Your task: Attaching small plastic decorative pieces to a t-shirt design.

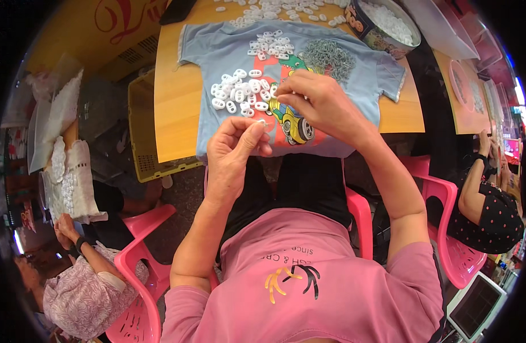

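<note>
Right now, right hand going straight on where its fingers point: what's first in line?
Likely the nearer pile of white oval pieces, just left of the right hand; one piece shows at its fingers, held or not is unclear. Depth is hard to judge.

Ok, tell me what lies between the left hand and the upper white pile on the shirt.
The lower white pile, on the blue shirt, in the head view.

L fingers (237, 123) pinched agst thumb, R fingers (298, 86) bent nearby, slightly fwd
</note>
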### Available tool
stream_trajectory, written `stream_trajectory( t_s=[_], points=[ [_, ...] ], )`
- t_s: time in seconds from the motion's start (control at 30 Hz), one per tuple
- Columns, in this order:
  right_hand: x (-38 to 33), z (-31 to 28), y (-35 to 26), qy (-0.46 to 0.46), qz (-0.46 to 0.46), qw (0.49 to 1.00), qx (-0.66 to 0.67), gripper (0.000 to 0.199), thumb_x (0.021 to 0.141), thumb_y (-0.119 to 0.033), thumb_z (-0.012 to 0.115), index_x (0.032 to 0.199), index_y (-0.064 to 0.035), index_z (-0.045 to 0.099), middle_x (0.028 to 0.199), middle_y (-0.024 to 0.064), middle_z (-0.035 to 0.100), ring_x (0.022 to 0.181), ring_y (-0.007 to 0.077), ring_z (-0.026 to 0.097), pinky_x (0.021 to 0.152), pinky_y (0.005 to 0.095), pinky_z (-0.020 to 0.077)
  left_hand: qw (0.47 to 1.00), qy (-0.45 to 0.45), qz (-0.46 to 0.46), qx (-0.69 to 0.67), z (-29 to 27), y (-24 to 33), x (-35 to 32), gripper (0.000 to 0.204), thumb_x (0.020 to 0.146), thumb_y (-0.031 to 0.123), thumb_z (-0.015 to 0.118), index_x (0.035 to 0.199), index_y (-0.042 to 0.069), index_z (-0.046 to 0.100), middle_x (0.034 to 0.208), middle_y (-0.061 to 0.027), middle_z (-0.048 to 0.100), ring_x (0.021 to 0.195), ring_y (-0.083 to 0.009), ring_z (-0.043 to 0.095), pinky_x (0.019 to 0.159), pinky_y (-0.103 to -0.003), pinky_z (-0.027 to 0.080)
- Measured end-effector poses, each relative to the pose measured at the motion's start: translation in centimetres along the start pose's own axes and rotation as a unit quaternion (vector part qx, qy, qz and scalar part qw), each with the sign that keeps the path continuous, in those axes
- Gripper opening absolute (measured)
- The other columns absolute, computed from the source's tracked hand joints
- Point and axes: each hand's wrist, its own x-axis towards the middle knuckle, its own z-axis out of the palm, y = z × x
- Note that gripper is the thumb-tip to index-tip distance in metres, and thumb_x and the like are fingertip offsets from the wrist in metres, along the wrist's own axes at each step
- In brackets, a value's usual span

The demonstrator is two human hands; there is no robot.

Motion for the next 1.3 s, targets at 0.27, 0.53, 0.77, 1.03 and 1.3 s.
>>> stream_trajectory(
  t_s=[0.27,0.53,0.77,1.03,1.3],
  points=[
    [0.9,1.6,1.0,-0.011,0.026,0.993,-0.118,0.016,0.085,-0.012,0.068,0.096,-0.0009,0.065,0.081,0.012,0.062,0.075,0.0297,0.062,0.067,0.0383,0.0492,1.0,0.01,0.011,-0.012,-0.4,0.3,-0.1,0.018,0.094,0.017,0.065,0.098,0.0,0.06,0.084,-0.0069,0.065,0.068,-0.0122,0.063,0.065,-0.024,0.052],
    [-0.2,-0.3,-0.6,0.043,0.289,0.9,0.323,0.025,0.093,-0.012,0.063,0.114,0.0009,0.066,0.087,0.0025,0.064,0.066,0.0079,0.057,0.061,0.0209,0.048,0.998,0.008,0.041,-0.041,1.2,0.6,1.0,0.016,0.095,0.014,0.064,0.099,-0.001,0.059,0.085,-0.0085,0.067,0.068,-0.0124,0.064,0.065,-0.024,0.052],
    [-1.9,0.5,-3.4,0.163,0.303,0.81,0.476,0.022,0.093,-0.011,0.064,0.11,0.003,0.064,0.088,0.0076,0.066,0.065,0.0072,0.058,0.061,0.022,0.0527,0.994,0.008,0.064,-0.09,3.6,0.5,2.0,0.015,0.093,0.011,0.065,0.099,-0.002,0.059,0.083,-0.0103,0.068,0.07,-0.0139,0.066,0.065,-0.025,0.053],
    [-1.8,0.6,-4.5,0.213,0.27,0.814,0.467,0.02,0.092,-0.011,0.065,0.107,0.0011,0.065,0.093,0.0097,0.068,0.064,0.0049,0.055,0.058,0.0185,0.0478,0.994,0.016,0.066,-0.088,4.7,0.6,2.1,0.013,0.094,0.01,0.064,0.098,-0.001,0.058,0.085,-0.0103,0.068,0.071,-0.0139,0.067,0.065,-0.024,0.054],
    [-2.0,1.1,-4.3,0.242,0.26,0.828,0.434,0.019,0.091,-0.01,0.067,0.107,0.0004,0.065,0.095,0.0081,0.069,0.063,0.004,0.052,0.059,0.0167,0.043,0.99,0.024,0.088,-0.107,5.2,0.2,2.1,0.013,0.094,0.01,0.063,0.099,-0.001,0.057,0.086,-0.0097,0.067,0.071,-0.0139,0.067,0.065,-0.025,0.054]
  ],
)
